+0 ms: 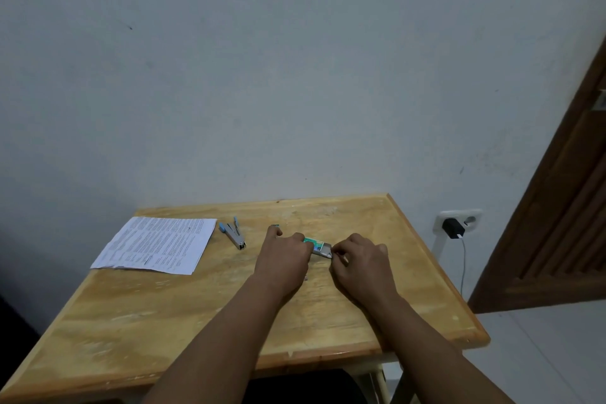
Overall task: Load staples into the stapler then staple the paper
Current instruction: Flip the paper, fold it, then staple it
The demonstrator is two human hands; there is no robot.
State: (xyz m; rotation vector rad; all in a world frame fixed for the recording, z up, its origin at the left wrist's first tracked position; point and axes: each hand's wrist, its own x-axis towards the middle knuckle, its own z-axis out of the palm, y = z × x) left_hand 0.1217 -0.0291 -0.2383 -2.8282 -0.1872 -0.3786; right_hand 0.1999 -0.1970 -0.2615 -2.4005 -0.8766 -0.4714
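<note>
**Staple box in both hands, stapler lying open**

While the left hand (284, 251) is gripping the green staple box (315, 244) on the desk (183, 311), right hand (359, 256) fingers (337, 252) are pinching its right end. Stapler (233, 232) is lying open left of the hands, beside the paper (157, 244).

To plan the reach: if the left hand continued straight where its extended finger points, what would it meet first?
Probably the small green object just beyond the left hand's fingertip; after it only bare wooden table, though depth is unclear.
</note>
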